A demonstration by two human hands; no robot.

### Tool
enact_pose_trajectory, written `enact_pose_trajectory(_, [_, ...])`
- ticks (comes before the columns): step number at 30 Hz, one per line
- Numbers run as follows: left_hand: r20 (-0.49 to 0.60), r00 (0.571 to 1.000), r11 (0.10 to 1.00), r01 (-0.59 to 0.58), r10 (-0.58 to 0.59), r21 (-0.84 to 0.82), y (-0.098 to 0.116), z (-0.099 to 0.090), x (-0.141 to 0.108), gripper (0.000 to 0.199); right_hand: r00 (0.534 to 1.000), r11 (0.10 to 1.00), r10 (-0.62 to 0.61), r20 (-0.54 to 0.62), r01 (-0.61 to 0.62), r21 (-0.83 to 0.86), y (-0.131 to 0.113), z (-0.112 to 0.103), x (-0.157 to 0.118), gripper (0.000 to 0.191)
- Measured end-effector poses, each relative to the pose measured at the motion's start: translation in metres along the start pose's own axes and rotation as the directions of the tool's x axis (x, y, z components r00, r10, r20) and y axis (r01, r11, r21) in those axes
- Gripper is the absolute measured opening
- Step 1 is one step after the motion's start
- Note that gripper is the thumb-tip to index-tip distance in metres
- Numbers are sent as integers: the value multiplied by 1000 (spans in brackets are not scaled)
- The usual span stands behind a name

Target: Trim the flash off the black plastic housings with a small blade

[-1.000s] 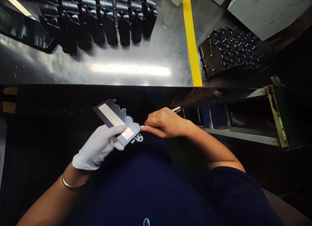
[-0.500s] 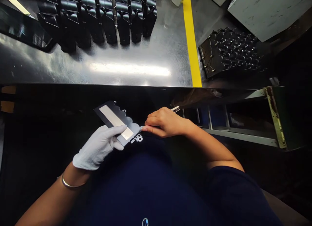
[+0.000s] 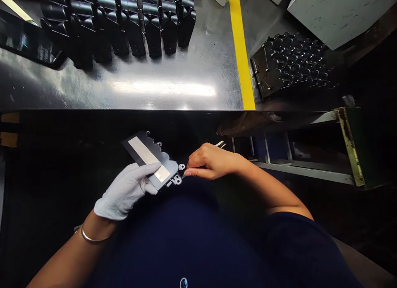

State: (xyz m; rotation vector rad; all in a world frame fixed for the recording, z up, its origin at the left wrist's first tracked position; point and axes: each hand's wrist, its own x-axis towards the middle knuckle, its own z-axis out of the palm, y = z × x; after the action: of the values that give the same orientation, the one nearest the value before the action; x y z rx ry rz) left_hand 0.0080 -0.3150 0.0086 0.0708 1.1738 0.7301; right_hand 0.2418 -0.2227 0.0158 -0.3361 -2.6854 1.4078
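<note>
In my gloved left hand [image 3: 127,188] is a black moulded part [image 3: 166,159] with a scalloped edge, small eyelets and a pale strip [image 3: 145,152] along its face. The thumb presses on the strip; the other fingers are mostly hidden beneath. My bare right hand [image 3: 206,162] is closed around a slim metal tool [image 3: 221,144], whose pale, two-pronged rear end sticks out behind the knuckles. Its thin tip reaches the eyelets at the part's right end; whether it touches them I cannot tell.
A metal table [image 3: 167,91] lies ahead, with a yellow tape line [image 3: 240,52]. Rows of black moulded parts [image 3: 124,27] stand at left, more black parts [image 3: 294,64] at right. A dark tray [image 3: 27,42], a pale box [image 3: 338,15] and a metal frame [image 3: 310,174] are around.
The right hand has shifted slightly down and right, uncovering an eyelet at the part's end. The tool has turned a little. The left hand keeps its hold on the part.
</note>
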Motion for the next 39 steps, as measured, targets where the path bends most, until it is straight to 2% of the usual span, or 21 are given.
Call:
enact_pose_trajectory(2, [26, 998, 998, 56, -55, -41, 2, 2, 1, 13, 998, 999, -25, -55, 27, 34, -1, 1, -2, 34])
enact_pose_trajectory(3, [46, 995, 993, 90, -87, -72, 3, 3, 1, 15, 992, 998, -40, -123, 45, 35, -1, 2, -2, 34])
enact_pose_trajectory(5, [70, 988, 977, 147, -138, -157, 8, 7, 2, 21, 946, 998, -66, -316, 65, -14, -1, 5, 0, 37])
enact_pose_trajectory(7, [86, 977, 950, 209, -194, -234, 14, 12, 2, 28, 892, 990, -118, -436, 74, -117, 1, 8, 3, 43])
enact_pose_trajectory(9, [102, 965, 938, 261, -243, -228, 19, 16, 0, 33, 891, 969, -207, -405, 131, -208, 3, 12, 7, 39])
enact_pose_trajectory(10, [109, 968, 955, 243, -226, -173, 20, 16, -1, 33, 892, 958, -252, -376, 174, -227, 4, 14, 10, 36])
enact_pose_trajectory(12, [120, 989, 995, 89, -84, -36, 20, 12, -4, 29, 859, 954, -286, -425, 211, -213, 6, 18, 15, 35])
enact_pose_trajectory(14, [98, 981, 979, -177, 167, 101, 16, 6, -6, 20, 781, 980, -197, -593, 137, -146, 7, 24, 22, 43])
enact_pose_trajectory(15, [63, 945, 926, -326, 320, 188, 14, 3, -7, 20, 725, 992, -127, -677, 84, -97, 7, 28, 26, 47])
enact_pose_trajectory(17, [1, 823, 761, -526, 568, 380, 10, 0, -5, 29, 615, 1000, 20, -788, -7, 20, 7, 39, 34, 51])
enact_pose_trajectory(18, [-9, 773, 687, -559, 634, 465, 9, -1, -4, 32, 576, 997, 78, -814, -33, 72, 6, 45, 37, 53])
enact_pose_trajectory(19, [-16, 755, 652, -555, 655, 517, 9, -1, -3, 33, 558, 992, 122, -821, -45, 117, 5, 49, 40, 55])
enact_pose_trajectory(20, [-32, 768, 663, -529, 639, 530, 10, -1, -2, 36, 565, 987, 152, -811, -45, 154, 4, 51, 40, 55])
enact_pose_trajectory(22, [-88, 800, 708, -468, 594, 529, 13, -1, 0, 44, 627, 978, 179, -758, -31, 205, 1, 50, 38, 44])
enact_pose_trajectory(24, [-110, 794, 698, -448, 598, 560, 18, 0, -1, 45, 667, 978, 183, -722, -45, 206, -3, 43, 32, 27])
enact_pose_trajectory(25, [-84, 799, 679, -445, 595, 583, 20, 0, -3, 43, 673, 980, 183, -717, -66, 189, -4, 38, 29, 23])
enact_pose_trajectory(27, [21, 839, 648, -435, 543, 625, 23, 2, -6, 36, 702, 987, 160, -694, -96, 130, -7, 30, 23, 20])
enact_pose_trajectory(29, [126, 869, 615, -434, 478, 659, 25, 5, -9, 32, 769, 994, 111, -630, -77, 80, -9, 25, 20, 18])
enact_pose_trajectory(32, [214, 877, 565, -447, 431, 693, 26, 6, -11, 34, 839, 998, 69, -539, -59, 37, -11, 22, 16, 17])
enact_pose_trajectory(36, [273, 883, 534, -451, 382, 715, 27, 5, -9, 37, 887, 996, 84, -454, -77, 35, -15, 17, 13, 17])
enact_pose_trajectory(39, [271, 895, 531, -431, 355, 729, 27, 5, -7, 36, 902, 992, 127, -412, -113, 57, -15, 15, 13, 17])
